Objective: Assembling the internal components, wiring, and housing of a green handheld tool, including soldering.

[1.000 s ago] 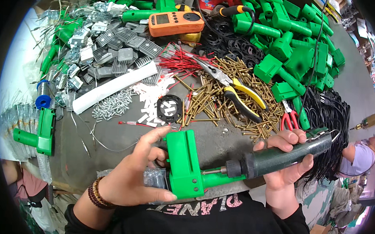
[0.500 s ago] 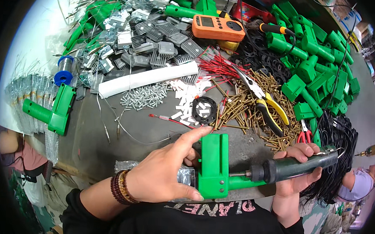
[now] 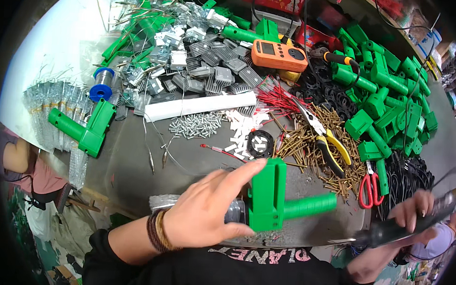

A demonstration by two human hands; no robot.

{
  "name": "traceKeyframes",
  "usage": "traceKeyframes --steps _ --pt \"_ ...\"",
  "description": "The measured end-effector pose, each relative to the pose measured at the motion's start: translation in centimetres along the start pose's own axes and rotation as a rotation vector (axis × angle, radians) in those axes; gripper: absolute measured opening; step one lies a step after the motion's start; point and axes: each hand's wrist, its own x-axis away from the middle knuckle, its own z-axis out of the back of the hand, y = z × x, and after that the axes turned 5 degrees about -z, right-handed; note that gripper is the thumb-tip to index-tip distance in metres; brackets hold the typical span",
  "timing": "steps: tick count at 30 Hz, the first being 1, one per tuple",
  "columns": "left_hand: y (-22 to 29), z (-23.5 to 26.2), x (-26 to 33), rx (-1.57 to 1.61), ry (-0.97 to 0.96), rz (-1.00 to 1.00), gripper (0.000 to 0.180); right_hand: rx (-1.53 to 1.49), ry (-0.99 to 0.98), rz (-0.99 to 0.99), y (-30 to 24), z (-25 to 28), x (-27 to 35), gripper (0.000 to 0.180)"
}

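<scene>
Left hand (image 3: 203,213), the nearer one: thumb and index pinching the green T-shaped plastic housing (image 3: 267,196) from its left, over the surface (image 3: 128,181); handle axis points right. Right hand (image 3: 415,215), well right of housing: fingers wrapped round dark electric screwdriver (image 3: 388,232), bit leftward.

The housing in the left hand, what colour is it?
The housing is green, clearest in the head view.

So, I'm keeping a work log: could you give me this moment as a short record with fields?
left hand: grips a green housing at its left side
right hand: holds a dark screwdriver tool, blurred, apart from the green housing
middle: yellow-and-black pliers lying on brass-coloured screws
far side: orange meter
left side: blue-ended spool
</scene>
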Motion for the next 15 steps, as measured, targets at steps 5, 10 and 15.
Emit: traceKeyframes --steps 5,10,15 --pt "1.2 -3.8 1.2 -0.678 0.288 -0.498 0.064 1.259 0.792 -0.521 -6.1 6.8 -0.1 0.049" --pt "0.2 -3.7 1.6 -0.678 0.286 -0.358 0.058 1.995 0.466 -0.047 3.2 1.9 -1.3 0.065" --pt "-0.6 -1.0 1.8 -0.607 0.039 -0.128 0.077 1.971 -0.198 0.021 11.0 -6.5 -3.2 0.064"
